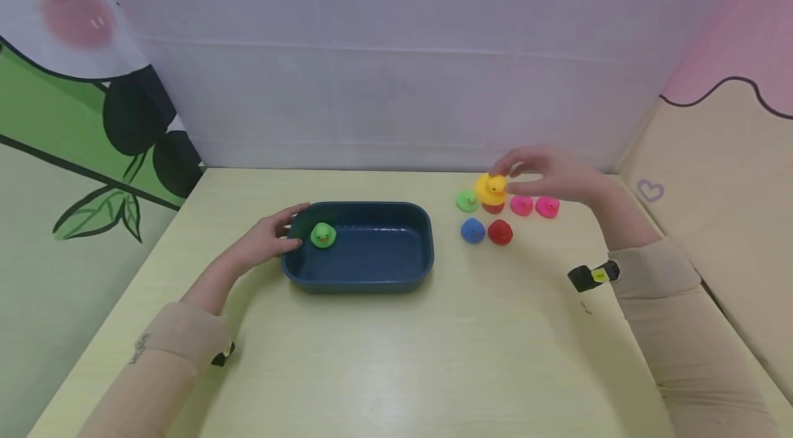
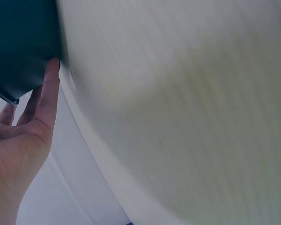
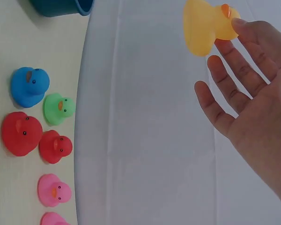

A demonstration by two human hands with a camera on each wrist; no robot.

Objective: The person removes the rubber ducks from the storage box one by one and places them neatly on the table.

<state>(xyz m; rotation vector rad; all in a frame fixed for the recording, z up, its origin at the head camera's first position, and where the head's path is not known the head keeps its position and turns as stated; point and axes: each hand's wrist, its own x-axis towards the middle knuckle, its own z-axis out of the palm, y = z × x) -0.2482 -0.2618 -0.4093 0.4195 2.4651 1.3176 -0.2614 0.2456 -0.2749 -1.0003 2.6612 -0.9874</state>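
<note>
My right hand [image 1: 551,173] pinches a yellow rubber duck [image 3: 201,28] by its head, between thumb and fingertips, raised above the other ducks. In the head view the yellow duck partly covers a small red duck [image 3: 56,146] behind it. At the left end of a dark blue basin [image 1: 359,284], my left hand [image 1: 269,237] holds the rim, thumb at the edge and fingers along the outer wall. Inside the basin, near that hand, sits a green duck [image 1: 323,235].
Below the right hand are another green duck [image 1: 467,201], a blue duck [image 1: 473,231], a larger red duck [image 1: 500,232] and two pink ducks, one nearer [image 1: 522,205] and one farther right [image 1: 548,206]. A pale cloth wall [image 1: 396,107] rises behind the table [image 1: 384,369].
</note>
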